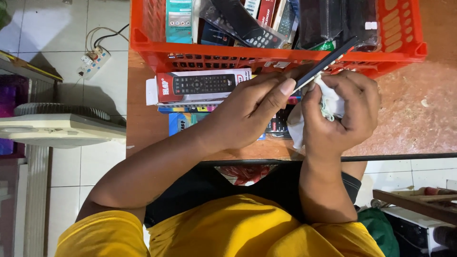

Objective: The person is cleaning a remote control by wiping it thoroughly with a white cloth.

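Remote: slim dark remote control (328, 59), seen edge-on, tilted, held above the bench (409, 109) just in front of the orange crate (281, 56); its lower end is hidden between the hands.
Left hand: left hand (252, 107), grip pinched on the remote's lower part, thumb along its edge.
Right hand: right hand (342, 114), grip clenched around a white cloth (328, 102) pressed against the remote; most of the cloth is buried in the fist.
Crate: packed with boxed and bagged remotes, top cut off by the frame.
Near edge: boxed remote (200, 85) lies flat beside the crate; more boxes beneath the left hand, largely covered.
Floor: white power strip (94, 62) at left.
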